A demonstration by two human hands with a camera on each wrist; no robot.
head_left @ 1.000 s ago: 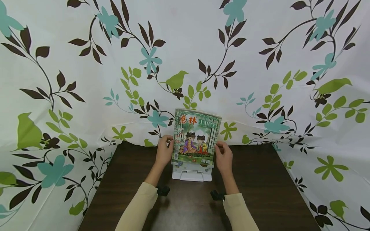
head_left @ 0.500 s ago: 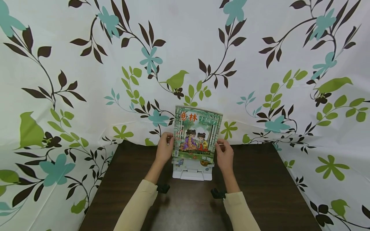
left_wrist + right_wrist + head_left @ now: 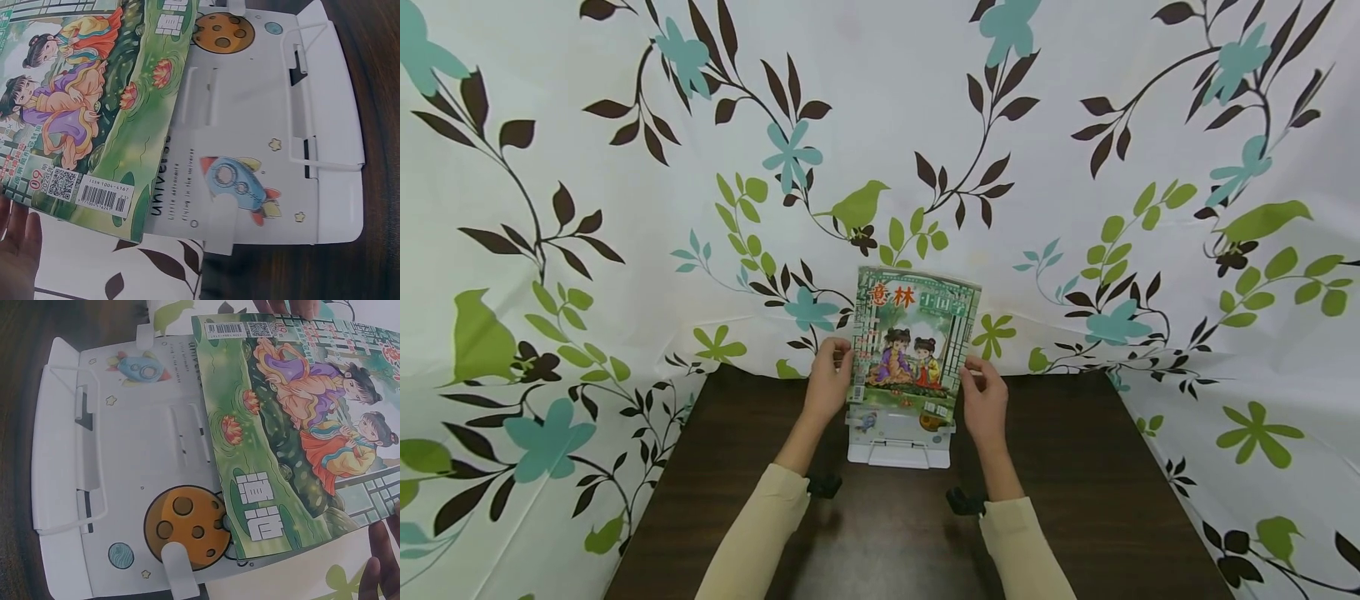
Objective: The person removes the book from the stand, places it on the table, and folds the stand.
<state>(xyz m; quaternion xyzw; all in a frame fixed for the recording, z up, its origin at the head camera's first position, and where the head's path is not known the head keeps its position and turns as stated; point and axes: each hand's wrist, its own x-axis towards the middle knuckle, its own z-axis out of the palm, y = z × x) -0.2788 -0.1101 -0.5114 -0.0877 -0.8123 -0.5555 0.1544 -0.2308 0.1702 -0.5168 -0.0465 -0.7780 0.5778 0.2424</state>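
Note:
A magazine (image 3: 910, 350) with a green illustrated cover of two seated children is held up between both hands. My left hand (image 3: 831, 379) grips its left edge, and my right hand (image 3: 985, 400) grips the right edge. Behind and below it stands a white book stand (image 3: 898, 454) printed with a rocket and an orange planet. In the left wrist view the magazine (image 3: 119, 144) is apart from the stand's lower ledge (image 3: 337, 137) and covers the upper part of the panel. The right wrist view shows fingertips (image 3: 369, 575) at the magazine's edge.
The stand rests on a dark brown wooden table (image 3: 1075, 483). A white cloth (image 3: 880, 100) with leaves, flowers and birds hangs behind and at both sides. White clips (image 3: 180, 569) project over the stand's panel.
Both hands have raised the magazine slightly, so more of the stand's lower panel shows beneath it. The stand stays in place on the table.

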